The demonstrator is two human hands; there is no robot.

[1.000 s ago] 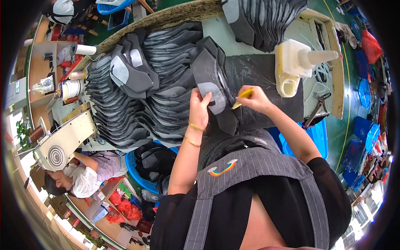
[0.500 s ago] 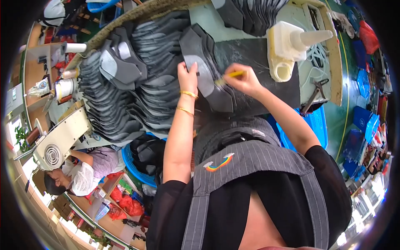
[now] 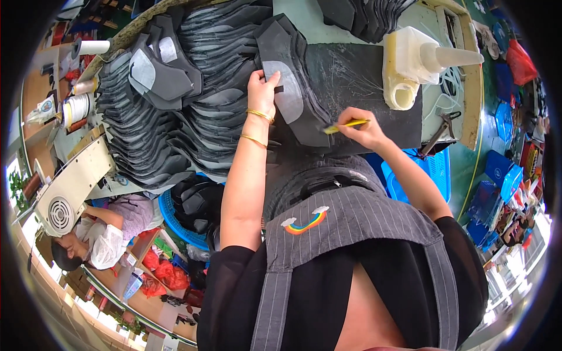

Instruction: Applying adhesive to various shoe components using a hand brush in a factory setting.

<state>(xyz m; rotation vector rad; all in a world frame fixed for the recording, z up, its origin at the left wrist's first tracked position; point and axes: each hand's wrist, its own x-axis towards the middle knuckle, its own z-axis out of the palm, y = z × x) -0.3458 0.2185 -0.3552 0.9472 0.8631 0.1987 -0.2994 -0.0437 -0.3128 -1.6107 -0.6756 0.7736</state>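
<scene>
My left hand (image 3: 263,92) grips the left edge of a small stack of dark grey curved shoe-upper pieces (image 3: 283,50), thumb on top beside a light grey oval patch (image 3: 291,99). In my right hand (image 3: 361,128) is a yellow-handled brush (image 3: 344,126), pinched between the fingers. Its bristles lie at the lower right edge of the stack. A dark scratched board (image 3: 351,76) lies beneath the pieces.
Rows of overlapping dark pieces (image 3: 216,88) fill the table's left side. A translucent bottle with a cone nozzle (image 3: 410,61) stands at the right. Blue baskets (image 3: 172,216) flank me below the table. At the lower left a person (image 3: 105,234) sits near a cream machine (image 3: 70,193).
My right hand has moved the brush down and to the right along the stack's edge, to its lower end. My left hand keeps its grip. The whole view has shifted slightly.
</scene>
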